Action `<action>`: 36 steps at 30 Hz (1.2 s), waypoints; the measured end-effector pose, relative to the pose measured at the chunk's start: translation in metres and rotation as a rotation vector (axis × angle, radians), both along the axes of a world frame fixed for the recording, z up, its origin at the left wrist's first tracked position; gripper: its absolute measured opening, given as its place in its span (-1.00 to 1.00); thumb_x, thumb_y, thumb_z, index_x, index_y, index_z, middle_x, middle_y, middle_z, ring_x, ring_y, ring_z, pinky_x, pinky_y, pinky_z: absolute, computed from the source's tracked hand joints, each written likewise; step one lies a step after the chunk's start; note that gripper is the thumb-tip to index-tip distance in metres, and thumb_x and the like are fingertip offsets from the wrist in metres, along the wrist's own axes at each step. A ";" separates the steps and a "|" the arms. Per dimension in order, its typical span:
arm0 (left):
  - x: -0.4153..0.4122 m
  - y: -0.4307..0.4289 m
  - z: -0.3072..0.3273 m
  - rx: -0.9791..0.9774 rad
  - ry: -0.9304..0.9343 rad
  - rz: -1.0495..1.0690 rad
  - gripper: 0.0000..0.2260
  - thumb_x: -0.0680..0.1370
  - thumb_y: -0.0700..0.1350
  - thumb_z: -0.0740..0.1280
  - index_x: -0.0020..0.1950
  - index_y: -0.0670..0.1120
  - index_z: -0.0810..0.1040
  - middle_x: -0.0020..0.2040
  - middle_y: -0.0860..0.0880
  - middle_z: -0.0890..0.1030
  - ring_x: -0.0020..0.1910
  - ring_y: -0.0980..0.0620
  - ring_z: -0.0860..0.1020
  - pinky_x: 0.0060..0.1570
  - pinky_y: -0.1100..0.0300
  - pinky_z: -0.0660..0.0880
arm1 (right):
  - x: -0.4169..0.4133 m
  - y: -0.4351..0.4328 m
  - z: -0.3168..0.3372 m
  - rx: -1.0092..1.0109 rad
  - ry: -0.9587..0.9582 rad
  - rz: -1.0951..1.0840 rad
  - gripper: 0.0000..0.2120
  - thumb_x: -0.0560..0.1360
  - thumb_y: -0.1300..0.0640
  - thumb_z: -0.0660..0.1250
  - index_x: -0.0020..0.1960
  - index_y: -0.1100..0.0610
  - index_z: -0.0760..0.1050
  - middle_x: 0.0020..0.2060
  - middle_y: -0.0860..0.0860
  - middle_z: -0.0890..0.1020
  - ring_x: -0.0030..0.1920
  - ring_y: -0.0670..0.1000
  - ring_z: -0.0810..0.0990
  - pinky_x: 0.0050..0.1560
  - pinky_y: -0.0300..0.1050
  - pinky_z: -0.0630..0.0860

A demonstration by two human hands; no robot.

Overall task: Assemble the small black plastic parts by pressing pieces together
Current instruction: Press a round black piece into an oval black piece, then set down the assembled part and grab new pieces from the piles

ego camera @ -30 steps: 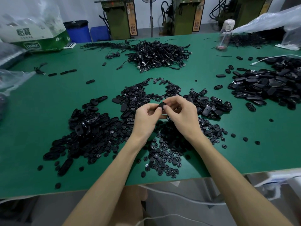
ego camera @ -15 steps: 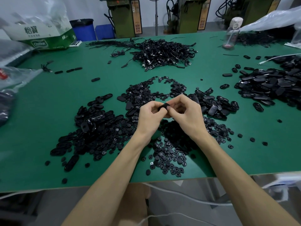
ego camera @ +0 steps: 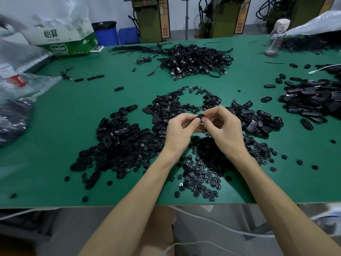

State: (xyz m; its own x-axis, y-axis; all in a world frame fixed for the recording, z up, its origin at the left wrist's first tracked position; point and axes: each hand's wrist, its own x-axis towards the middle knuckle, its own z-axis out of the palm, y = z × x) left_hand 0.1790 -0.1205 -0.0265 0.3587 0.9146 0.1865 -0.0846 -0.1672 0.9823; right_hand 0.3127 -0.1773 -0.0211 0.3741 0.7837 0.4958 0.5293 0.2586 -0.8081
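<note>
Black plastic part point(ego camera: 199, 117) pinched between my left hand point(ego camera: 181, 131) and right hand point(ego camera: 224, 127), fingers curled, above near parts pile point(ego camera: 201, 174).

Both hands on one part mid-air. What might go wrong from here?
1. The part is only pinched between left hand and right hand fingertips; a slip likely loses it in the pile below.
2. Loose pieces near the table edge: a forearm may sweep them off.

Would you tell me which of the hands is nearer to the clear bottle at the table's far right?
Right. The right hand is left of the bottle and closer to the camera; the left hand, sharing the black part, is further left.
</note>
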 end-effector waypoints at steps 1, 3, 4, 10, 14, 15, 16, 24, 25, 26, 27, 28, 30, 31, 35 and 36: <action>0.000 0.000 -0.001 0.007 0.007 0.002 -0.88 0.64 -0.31 0.36 0.13 -0.34 0.62 -0.06 -0.16 0.73 -0.09 -0.05 0.74 0.00 0.14 0.67 | 0.000 0.000 0.000 0.004 0.002 0.008 -0.86 0.55 0.29 0.42 0.08 0.11 0.61 -0.17 -0.04 0.66 -0.16 -0.04 0.63 -0.06 -0.06 0.62; 0.002 0.000 -0.001 0.021 0.022 0.008 -0.88 0.64 -0.30 0.36 0.13 -0.33 0.62 -0.05 -0.17 0.72 -0.08 -0.05 0.74 0.02 0.10 0.68 | -0.001 -0.001 0.001 0.015 0.009 0.024 -0.79 0.55 0.32 0.40 0.12 0.08 0.58 -0.19 -0.01 0.63 -0.17 0.00 0.62 -0.10 -0.04 0.60; 0.002 -0.001 -0.001 0.033 0.037 0.016 -0.88 0.64 -0.29 0.37 0.13 -0.32 0.63 -0.04 -0.17 0.72 -0.06 -0.05 0.74 0.05 0.08 0.67 | -0.001 -0.001 0.001 0.023 0.008 0.026 -0.78 0.56 0.32 0.39 0.14 0.07 0.57 -0.20 0.01 0.62 -0.18 0.02 0.61 -0.13 -0.03 0.59; -0.003 -0.003 0.018 0.257 0.268 0.224 -0.84 0.67 -0.22 0.33 0.23 -0.11 0.62 0.15 -0.02 0.65 0.12 0.13 0.62 0.20 0.24 0.56 | 0.006 0.001 0.001 0.073 0.026 -0.275 -0.85 0.61 0.28 0.30 0.07 0.05 0.53 -0.05 0.03 0.59 -0.10 -0.04 0.54 0.00 -0.01 0.54; -0.029 0.016 0.039 0.267 0.631 0.288 -0.72 0.64 -0.39 0.22 0.20 -0.13 0.62 0.21 -0.04 0.62 0.18 0.08 0.58 0.30 0.20 0.50 | 0.016 0.006 0.000 0.008 0.235 -0.472 -0.84 0.66 0.25 0.22 0.19 0.10 0.50 0.12 0.06 0.52 0.09 0.03 0.56 0.21 0.13 0.53; -0.040 0.024 0.042 0.279 0.799 0.290 -0.72 0.63 -0.42 0.22 0.17 -0.16 0.63 0.21 -0.09 0.62 0.20 0.01 0.57 0.31 0.14 0.51 | 0.016 0.006 0.000 -0.012 0.267 -0.482 -0.81 0.67 0.26 0.20 0.23 0.12 0.49 0.15 0.08 0.48 0.12 0.07 0.56 0.21 0.13 0.54; -0.052 0.031 0.045 0.295 0.977 0.292 -0.76 0.61 -0.43 0.24 0.10 -0.19 0.64 0.19 -0.15 0.62 0.19 -0.08 0.57 0.27 0.08 0.53 | 0.016 0.007 0.001 -0.026 0.287 -0.483 -0.78 0.67 0.28 0.18 0.28 0.14 0.47 0.18 0.08 0.45 0.15 0.09 0.56 0.21 0.10 0.55; -0.108 0.050 0.048 0.255 1.492 0.262 -0.88 0.59 -0.24 0.44 0.05 -0.28 0.59 0.05 -0.27 0.62 0.07 -0.28 0.57 0.12 -0.16 0.57 | 0.005 0.006 -0.002 -0.134 -0.179 -0.308 -0.83 0.63 0.14 0.35 0.20 0.11 0.61 0.14 0.01 0.53 0.26 -0.02 0.36 0.30 -0.18 0.29; -0.108 0.049 0.046 0.294 1.467 0.286 -0.92 0.59 -0.26 0.43 0.02 -0.28 0.61 0.01 -0.26 0.63 0.03 -0.28 0.58 0.09 -0.16 0.58 | 0.004 0.008 -0.004 -0.165 -0.262 -0.290 -0.81 0.62 0.11 0.38 0.20 0.12 0.63 0.15 0.03 0.54 0.28 0.01 0.34 0.29 -0.19 0.26; -0.108 0.047 0.044 0.334 1.454 0.315 -0.96 0.59 -0.29 0.41 -0.02 -0.27 0.62 -0.04 -0.24 0.64 -0.01 -0.26 0.58 0.05 -0.16 0.59 | 0.003 0.009 -0.005 -0.202 -0.344 -0.283 -0.78 0.61 0.08 0.40 0.21 0.13 0.64 0.16 0.04 0.55 0.29 0.05 0.33 0.30 -0.15 0.25; -0.107 0.046 0.041 0.366 1.449 0.345 -0.96 0.59 -0.31 0.40 -0.06 -0.26 0.63 -0.06 -0.23 0.64 -0.04 -0.25 0.58 0.03 -0.14 0.59 | 0.003 0.010 -0.007 -0.249 -0.413 -0.283 -0.75 0.60 0.05 0.41 0.23 0.12 0.65 0.18 0.04 0.55 0.29 0.08 0.32 0.31 -0.09 0.24; -0.107 0.046 0.039 0.387 1.452 0.369 -0.94 0.59 -0.30 0.40 -0.09 -0.23 0.62 -0.06 -0.22 0.65 -0.04 -0.25 0.59 0.02 -0.13 0.59 | 0.002 0.011 -0.009 -0.300 -0.462 -0.289 -0.74 0.61 0.02 0.41 0.23 0.11 0.65 0.20 0.05 0.55 0.29 0.09 0.31 0.30 -0.05 0.21; -0.107 0.045 0.037 0.404 1.450 0.395 -0.86 0.61 -0.24 0.41 -0.14 -0.22 0.59 -0.06 -0.23 0.64 -0.02 -0.26 0.58 0.04 -0.13 0.58 | 0.002 0.012 -0.012 -0.355 -0.496 -0.305 -0.76 0.61 0.00 0.40 0.20 0.09 0.67 0.18 0.04 0.54 0.25 0.10 0.31 0.23 -0.02 0.18; -0.106 0.045 0.037 0.413 1.421 0.405 -0.82 0.63 -0.20 0.40 -0.15 -0.23 0.58 -0.05 -0.23 0.64 -0.01 -0.26 0.58 0.04 -0.13 0.57 | 0.002 0.012 -0.013 -0.352 -0.498 -0.313 -0.78 0.61 0.01 0.40 0.16 0.10 0.69 0.15 0.04 0.55 0.23 0.10 0.31 0.19 -0.03 0.18; -0.092 0.037 0.044 0.385 1.060 0.422 -0.89 0.67 -0.11 0.35 0.11 -0.14 0.61 0.02 -0.06 0.66 -0.03 -0.08 0.64 0.00 -0.02 0.59 | 0.003 0.012 -0.012 -0.348 -0.507 -0.309 -0.83 0.61 0.05 0.40 0.08 0.13 0.69 0.05 0.04 0.57 0.15 0.10 0.34 0.08 -0.05 0.17; -0.085 0.033 0.046 0.306 0.880 0.355 -0.92 0.67 -0.13 0.35 0.10 -0.11 0.60 0.01 -0.03 0.67 -0.10 -0.03 0.67 -0.07 0.04 0.61 | 0.003 0.012 -0.012 -0.350 -0.506 -0.304 -0.84 0.62 0.06 0.39 0.07 0.13 0.68 0.04 0.04 0.58 0.13 0.10 0.34 0.05 -0.06 0.15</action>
